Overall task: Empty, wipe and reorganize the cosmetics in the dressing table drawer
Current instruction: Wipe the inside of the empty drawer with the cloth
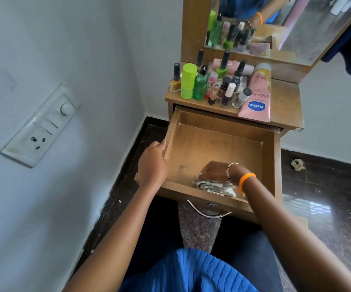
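While the right hand (213,170) grips the cloth (209,185) inside the emptied drawer (269,157) and the left hand (152,163) grasps its side wall, a hard wipe risks jolting the crowded cosmetics (218,85) off the tabletop (286,104).

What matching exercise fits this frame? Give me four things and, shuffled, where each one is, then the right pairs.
Things:
1. cloth
2. Vaseline tube
3. left hand
4. crumpled scrap

Places:
A. on the dark floor, right of the table
B. lying on the tabletop, at its front edge
C. inside the open drawer, under the right hand
D. gripping the drawer's left wall

Pairs: 1-C, 2-B, 3-D, 4-A
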